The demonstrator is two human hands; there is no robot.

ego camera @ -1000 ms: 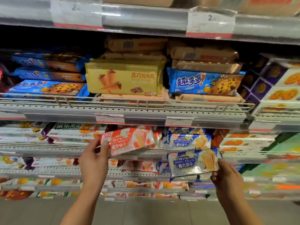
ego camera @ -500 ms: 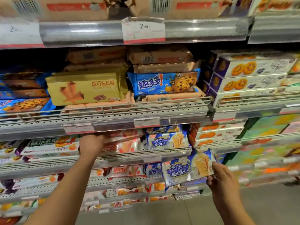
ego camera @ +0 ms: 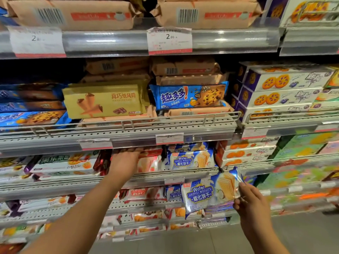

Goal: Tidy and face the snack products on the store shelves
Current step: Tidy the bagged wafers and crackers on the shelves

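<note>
Head view, right hand [ego camera: 251,206] pinching glossy blue wafer pack [ego camera: 211,193], tilted.

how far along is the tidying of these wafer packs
Partly done. On the shelf, a blue wafer pack already faces front. In hand: the left hand reaches in and rests on the red wafer packs, and the right hand pinches another blue Jiashili wafer pack off the shelf. Left: shelving that pack and straightening the rows below.
</note>
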